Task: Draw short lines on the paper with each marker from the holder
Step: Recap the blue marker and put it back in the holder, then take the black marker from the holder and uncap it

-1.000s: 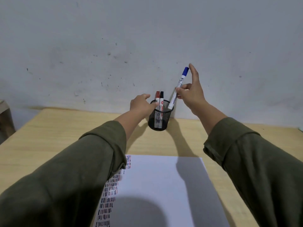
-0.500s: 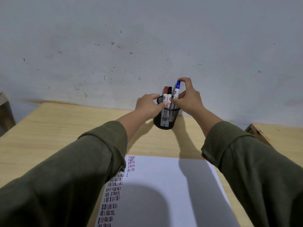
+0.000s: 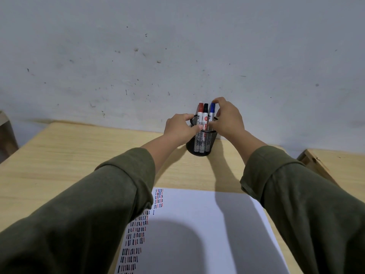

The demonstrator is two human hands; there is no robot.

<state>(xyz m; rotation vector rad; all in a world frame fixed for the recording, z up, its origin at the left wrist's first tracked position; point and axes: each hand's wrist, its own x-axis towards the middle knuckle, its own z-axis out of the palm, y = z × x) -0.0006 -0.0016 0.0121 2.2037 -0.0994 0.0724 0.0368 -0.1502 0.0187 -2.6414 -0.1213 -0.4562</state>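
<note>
A black mesh holder (image 3: 199, 147) stands at the table's far edge against the wall. Three capped markers stand upright in it: red (image 3: 200, 111), black (image 3: 205, 113) and blue (image 3: 212, 109). My left hand (image 3: 179, 128) grips the holder's left side at the rim. My right hand (image 3: 229, 120) curls around the right side, with its fingertips on the blue marker's cap. White paper (image 3: 207, 224) lies close to me, with columns of short red, black and blue lines down its left edge, partly under my left sleeve.
The light wooden table (image 3: 79, 155) meets a scuffed grey wall. A second wooden surface (image 3: 335, 163) adjoins at the right, and a brown object (image 3: 5, 131) shows at the left edge. My arms' shadows fall across the paper.
My right hand lowered the blue marker from above the holder down into it, beside the red and black ones. My left hand stayed on the holder.
</note>
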